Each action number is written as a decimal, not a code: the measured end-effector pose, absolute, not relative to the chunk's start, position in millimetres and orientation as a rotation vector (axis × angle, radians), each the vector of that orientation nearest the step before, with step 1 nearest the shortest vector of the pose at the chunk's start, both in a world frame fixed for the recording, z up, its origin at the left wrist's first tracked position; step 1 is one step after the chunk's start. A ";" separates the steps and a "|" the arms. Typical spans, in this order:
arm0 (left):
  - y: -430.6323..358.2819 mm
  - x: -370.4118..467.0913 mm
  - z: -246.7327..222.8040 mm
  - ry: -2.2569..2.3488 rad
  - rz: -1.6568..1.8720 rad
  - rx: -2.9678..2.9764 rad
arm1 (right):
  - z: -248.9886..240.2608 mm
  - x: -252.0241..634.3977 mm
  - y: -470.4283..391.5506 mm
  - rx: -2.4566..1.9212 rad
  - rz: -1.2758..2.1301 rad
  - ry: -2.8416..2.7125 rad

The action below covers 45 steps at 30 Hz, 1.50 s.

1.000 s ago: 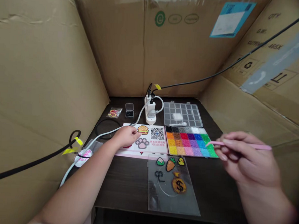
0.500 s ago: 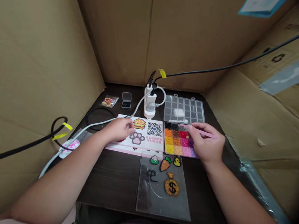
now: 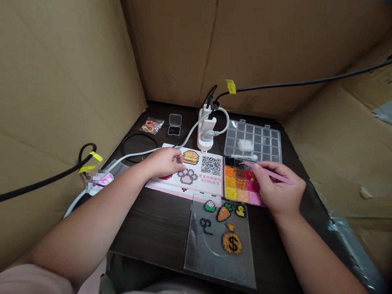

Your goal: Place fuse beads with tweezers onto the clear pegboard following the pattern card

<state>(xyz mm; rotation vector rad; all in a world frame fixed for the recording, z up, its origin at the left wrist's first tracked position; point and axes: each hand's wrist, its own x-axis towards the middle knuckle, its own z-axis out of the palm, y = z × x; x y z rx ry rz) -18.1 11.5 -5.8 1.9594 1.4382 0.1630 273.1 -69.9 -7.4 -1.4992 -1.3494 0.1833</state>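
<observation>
My right hand (image 3: 280,189) holds pink tweezers (image 3: 274,173) in a pinch. Their tip hovers at the dark compartments in the back row of the bead box (image 3: 236,183), whose sections hold small beads in black, orange, brown, red, yellow and pink. My left hand (image 3: 164,165) rests on the printed pattern sheet (image 3: 194,188), beside its burger and paw pictures, with thumb and fingers apart. In front of the box lies a clear pegboard (image 3: 219,267) bearing a carrot, a duck, a money bag, a green-and-white figure and a partial black outline.
A white power strip (image 3: 205,132) with plugs and cables stands behind the sheet. The box's open clear lid (image 3: 264,141) carries a white object. A small black-bead case (image 3: 174,129) and a bag of colourful bits (image 3: 152,125) lie at the back left. Cardboard walls (image 3: 181,46) surround the table.
The camera view has shifted, so the scene sits farther right in the picture. Against the table, both hands stay nearly in place; the right still grips the tweezers over the dark beads.
</observation>
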 end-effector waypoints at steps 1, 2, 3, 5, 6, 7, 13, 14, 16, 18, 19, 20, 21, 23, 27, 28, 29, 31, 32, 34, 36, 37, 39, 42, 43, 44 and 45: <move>10.9 -17.1 -4.8 1.461 0.162 1.975 | -7.2 273.0 -70.2 -1.496 0.187 -1.343; 10.2 -16.1 -3.9 1.482 0.160 1.993 | -7.0 272.8 -70.6 -1.494 0.190 -1.338; 9.4 -15.1 -3.0 1.502 0.157 2.013 | -6.6 272.7 -71.2 -1.490 0.190 -1.334; 7.9 -13.3 -1.5 1.528 0.144 2.053 | -5.6 272.5 -72.7 -1.486 0.192 -1.332; 7.1 -12.5 -0.8 1.537 0.134 2.070 | -4.9 272.6 -73.5 -1.484 0.192 -1.335; 6.4 -11.7 -0.2 1.546 0.121 2.085 | -4.3 272.8 -74.4 -1.481 0.191 -1.341; 4.2 -7.5 1.5 1.632 0.066 2.136 | 0.3 273.4 -80.5 -1.475 0.174 -1.392; 4.2 -7.1 1.3 1.639 0.061 2.137 | 0.9 273.1 -81.4 -1.469 0.175 -1.401; 4.4 -6.6 0.7 1.631 0.056 2.144 | 2.1 272.4 -82.9 -1.463 0.170 -1.426; 4.7 -6.4 -0.3 1.625 0.058 2.146 | 2.7 271.8 -83.5 -1.467 0.154 -1.457; 4.9 -6.4 -1.0 1.630 0.055 2.144 | 2.7 271.8 -83.3 -1.471 0.143 -1.474; 5.4 -6.7 -2.1 1.645 0.059 2.135 | 2.5 271.9 -83.0 -1.464 0.137 -1.491; 6.0 -7.1 -3.4 1.649 0.055 2.134 | 2.2 272.2 -82.5 -1.451 0.125 -1.502; 7.6 -8.3 -6.8 1.633 0.044 2.132 | 1.2 273.1 -81.4 -1.435 0.113 -1.528; 10.3 -10.7 -12.4 1.630 0.055 2.147 | 0.6 274.1 -81.0 -1.457 0.116 -1.541; 10.4 -10.9 -12.8 1.629 0.058 2.157 | 0.7 274.1 -81.3 -1.472 0.121 -1.542; 10.3 -10.8 -12.8 1.627 0.061 2.163 | 0.9 274.0 -81.5 -1.486 0.127 -1.543; 9.5 -10.2 -11.9 1.623 0.062 2.153 | 1.1 273.8 -81.7 -1.493 0.132 -1.546; 9.0 -9.8 -11.3 1.624 0.061 2.141 | 1.0 273.7 -81.7 -1.487 0.133 -1.548; 7.8 -9.1 -10.3 1.619 0.063 2.123 | 0.9 273.7 -81.4 -1.474 0.132 -1.553; 7.1 -8.8 -9.8 1.611 0.064 2.117 | 0.8 273.7 -81.2 -1.480 0.133 -1.558; 6.9 -8.8 -9.8 1.607 0.063 2.114 | 0.8 273.7 -81.0 -1.488 0.134 -1.560; 6.9 -9.0 -9.5 1.606 0.061 2.110 | 0.9 273.4 -80.8 -1.488 0.127 -1.564; 6.2 -8.8 -7.1 1.595 0.046 2.118 | 1.0 272.8 -80.4 -1.463 0.117 -1.570; 5.5 -8.5 -5.6 1.591 0.039 2.121 | 1.0 272.7 -80.3 -1.455 0.116 -1.573; 4.8 -8.1 -3.9 1.589 0.034 2.119 | 0.7 272.7 -80.2 -1.451 0.116 -1.575; 4.0 -7.7 -2.3 1.615 0.031 2.102 | 0.2 272.9 -80.1 -1.446 0.109 -1.578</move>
